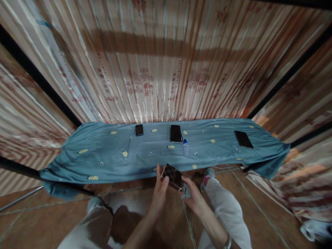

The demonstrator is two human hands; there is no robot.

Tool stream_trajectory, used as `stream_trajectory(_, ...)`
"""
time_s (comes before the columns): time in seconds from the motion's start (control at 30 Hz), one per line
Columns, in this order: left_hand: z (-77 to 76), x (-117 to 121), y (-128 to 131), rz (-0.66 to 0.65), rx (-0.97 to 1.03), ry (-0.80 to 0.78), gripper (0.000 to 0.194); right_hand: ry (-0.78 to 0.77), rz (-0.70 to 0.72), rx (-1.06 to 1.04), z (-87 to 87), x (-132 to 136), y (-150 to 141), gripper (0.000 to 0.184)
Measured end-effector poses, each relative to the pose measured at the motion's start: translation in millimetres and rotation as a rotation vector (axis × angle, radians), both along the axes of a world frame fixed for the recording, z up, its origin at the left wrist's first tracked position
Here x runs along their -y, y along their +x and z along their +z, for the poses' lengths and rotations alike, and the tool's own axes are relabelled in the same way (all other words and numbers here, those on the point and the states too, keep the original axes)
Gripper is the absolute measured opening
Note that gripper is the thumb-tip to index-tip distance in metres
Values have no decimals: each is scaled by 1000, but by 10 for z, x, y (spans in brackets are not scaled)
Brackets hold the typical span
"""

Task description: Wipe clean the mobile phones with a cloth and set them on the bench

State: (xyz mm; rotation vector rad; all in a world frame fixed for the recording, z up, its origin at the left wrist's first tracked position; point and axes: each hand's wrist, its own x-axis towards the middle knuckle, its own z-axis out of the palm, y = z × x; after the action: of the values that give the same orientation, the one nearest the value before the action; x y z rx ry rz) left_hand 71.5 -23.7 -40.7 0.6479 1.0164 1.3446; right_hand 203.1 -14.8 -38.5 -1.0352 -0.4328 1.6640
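Observation:
A dark phone (172,175) with a shiny reddish edge is held tilted in front of me, just off the near edge of the blue cloth. My left hand (161,186) grips its left side, thumb on the face. On the other side, my right hand (193,194) pinches a light grey cloth (185,191) against the phone's lower right edge. Beyond my hands a small clear bottle with a blue cap (186,148) lies on the blue tablecloth (140,162). A black tablet (176,133) lies close behind that bottle.
Further left on the cloth is a smaller black phone (139,130); at the right lies another dark tablet (243,139). Dark frame poles (285,76) rise at the sides, and a striped curtain (160,69) hangs behind. My legs are beside the table's front edge.

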Motion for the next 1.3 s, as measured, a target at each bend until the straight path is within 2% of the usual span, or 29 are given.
stream_trajectory(0.03, 16, -55, -14, -11, -17, 17, 85, 9, -11, 45, 69, -156, 67, 29)
stream_trajectory(0.07, 33, -103, -43, -19, -35, 33, 84, 36, -7, 177, 137, -328, 138, 28)
stream_trajectory(0.2, 18, -178, -275, -82, -170, 38, 63, 115, -36, 313, 347, -1128, 400, 23)
stream_trajectory(0.27, -92, -142, -392, -119, -226, -11, 54, 140, -53, 387, 390, -1533, 476, 20)
stream_trajectory(0.37, -351, -31, -473, -169, -265, -99, 52, 139, -76, 494, 381, -2043, 496, 20)
stream_trajectory(0.47, -577, 85, -459, -207, -295, -159, 49, 141, -72, 567, 329, -2409, 455, 21)
stream_trajectory(0.53, -653, 143, -446, -240, -288, -186, 48, 140, -56, 607, 293, -2592, 435, 22)
stream_trajectory(0.77, -645, 254, -535, -245, -194, -230, 43, 87, 64, 732, 217, -2951, 547, 18)
stream_trajectory(0.93, -620, 261, -560, -244, -181, -236, 44, 49, 130, 840, 191, -3058, 644, 33)
stream_trajectory(1.13, -597, 252, -571, -216, -159, -253, 40, 46, 82, 1040, 189, -3201, 702, 33)
stream_trajectory(1.27, -578, 263, -578, -214, -155, -244, 39, 115, 6, 1190, 292, -3229, 819, 16)
stream_trajectory(1.3, -575, 263, -579, -219, -157, -240, 40, 147, -13, 1217, 331, -3213, 849, 17)
